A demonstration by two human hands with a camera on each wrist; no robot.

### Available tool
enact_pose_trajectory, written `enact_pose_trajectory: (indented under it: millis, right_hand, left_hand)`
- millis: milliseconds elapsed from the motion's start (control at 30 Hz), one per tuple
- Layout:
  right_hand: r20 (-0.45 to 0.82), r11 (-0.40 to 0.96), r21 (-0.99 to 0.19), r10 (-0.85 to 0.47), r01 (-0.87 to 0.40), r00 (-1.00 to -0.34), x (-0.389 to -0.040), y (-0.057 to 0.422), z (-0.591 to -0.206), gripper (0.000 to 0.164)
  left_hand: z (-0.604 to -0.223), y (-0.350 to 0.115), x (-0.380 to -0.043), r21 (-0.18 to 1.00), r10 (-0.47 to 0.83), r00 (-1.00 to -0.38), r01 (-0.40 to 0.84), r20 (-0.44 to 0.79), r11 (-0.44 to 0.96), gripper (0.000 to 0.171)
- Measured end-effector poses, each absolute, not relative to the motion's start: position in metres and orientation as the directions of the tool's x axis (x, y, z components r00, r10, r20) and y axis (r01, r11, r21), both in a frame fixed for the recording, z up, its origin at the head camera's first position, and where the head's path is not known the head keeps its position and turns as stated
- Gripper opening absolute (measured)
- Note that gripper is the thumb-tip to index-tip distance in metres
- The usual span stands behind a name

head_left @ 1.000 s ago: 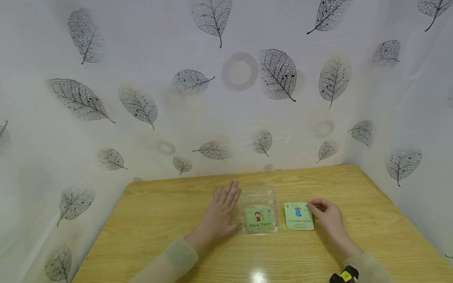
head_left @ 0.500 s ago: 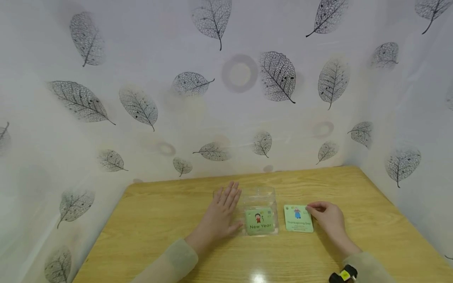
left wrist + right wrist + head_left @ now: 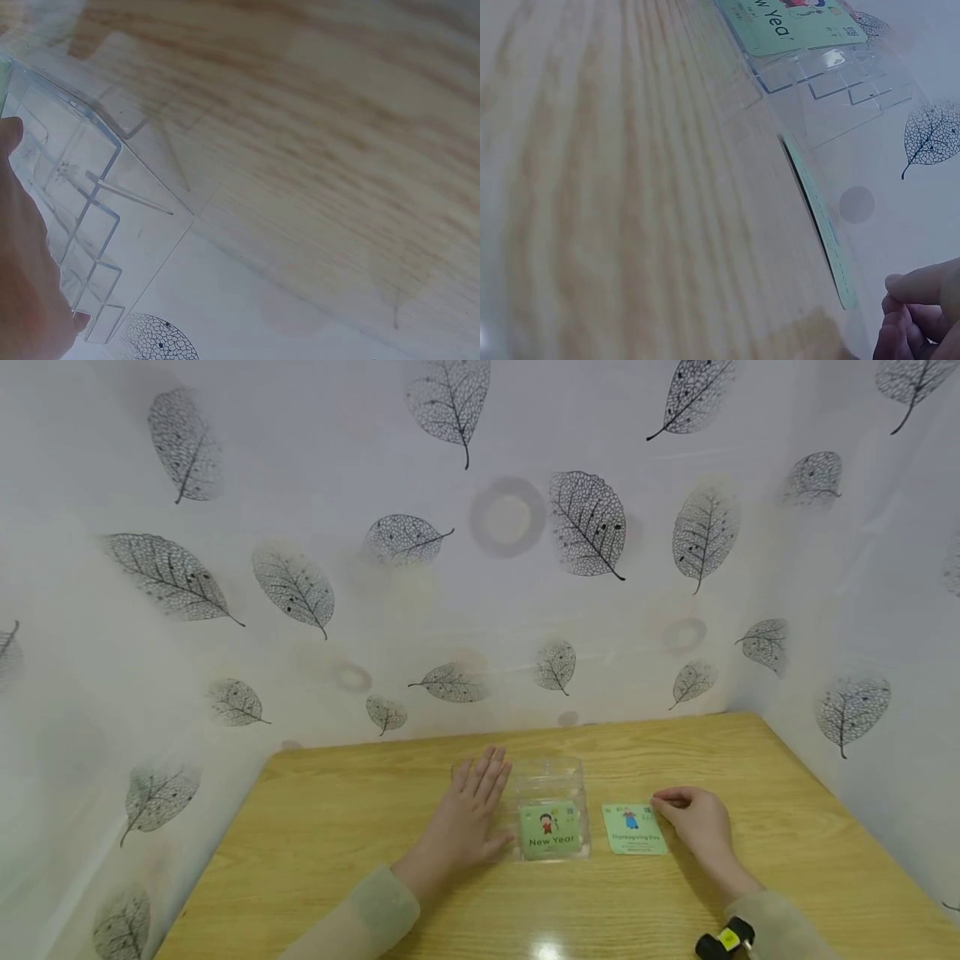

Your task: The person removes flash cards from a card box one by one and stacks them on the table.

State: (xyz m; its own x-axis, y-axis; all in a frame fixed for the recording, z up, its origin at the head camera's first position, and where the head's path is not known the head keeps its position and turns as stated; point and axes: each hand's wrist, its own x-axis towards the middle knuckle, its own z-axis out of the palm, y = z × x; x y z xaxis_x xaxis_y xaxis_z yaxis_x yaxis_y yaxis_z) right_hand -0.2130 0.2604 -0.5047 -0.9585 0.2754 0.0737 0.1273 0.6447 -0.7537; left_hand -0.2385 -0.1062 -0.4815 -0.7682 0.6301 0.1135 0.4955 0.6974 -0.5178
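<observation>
My left hand (image 3: 471, 814) lies with straight fingers over the left side of a clear stepped plastic card holder (image 3: 549, 767). In the left wrist view, its stepped side wall (image 3: 105, 217) shows right beside the hand. A green "New Year" card (image 3: 550, 831) leans in the front tier. To the right, a green "Thanksgiving Day" card (image 3: 634, 828) lies on the table. My right hand (image 3: 697, 818) has its loosely curled fingertips at that card's far right corner. In the right wrist view, a gap shows between those fingers (image 3: 915, 281) and the flat card (image 3: 817, 217).
All of this sits on a wood-grain table (image 3: 337, 827). Behind and to both sides hangs a white curtain (image 3: 480, 602) printed with dark leaf skeletons. On the right wrist is a black strap with a yellow patch (image 3: 726, 939).
The Thanksgiving Day card has come down slightly, from tilted at the right fingertips to flat on the table. My left hand stays in place on the holder; the head view has shifted slightly.
</observation>
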Motion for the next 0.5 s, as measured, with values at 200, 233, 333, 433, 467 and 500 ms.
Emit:
enact_pose_trajectory:
  millis: [200,233,333,433,467,500]
  right_hand:
    - [0.066,0.624,-0.771,0.277,0.127,-0.958,-0.2125,0.261,-0.5048,0.025]
    - [0.063,0.619,-0.775,0.278,0.129,-0.958,-0.2125,0.261,-0.5045,0.025]
    - [0.052,0.61,-0.781,0.281,0.137,-0.958,-0.2127,0.2609,-0.5033,0.026]
    - [0.041,0.596,-0.79,0.279,0.139,-0.96,-0.213,0.2609,-0.5021,0.027]
    - [0.038,0.593,-0.793,0.277,0.14,-0.96,-0.213,0.2607,-0.5014,0.027]
    - [0.037,0.59,-0.795,0.276,0.139,-0.96,-0.2132,0.2606,-0.5007,0.028]
  left_hand:
    - [-0.4825,-0.106,-0.2386,-0.53,0.628,-0.77,0.489,0.111,0.693,0.103]
    - [-0.4823,-0.1059,-0.2385,-0.528,0.628,-0.771,0.49,0.11,0.694,0.103]
    - [-0.4817,-0.1057,-0.2379,-0.525,0.625,-0.774,0.49,0.106,0.696,0.104]
    - [-0.4815,-0.1057,-0.2374,-0.527,0.624,-0.774,0.488,0.107,0.696,0.104]
    - [-0.4815,-0.1057,-0.2373,-0.527,0.624,-0.774,0.488,0.106,0.696,0.104]
    - [-0.4816,-0.1057,-0.2374,-0.527,0.623,-0.774,0.488,0.107,0.696,0.103]
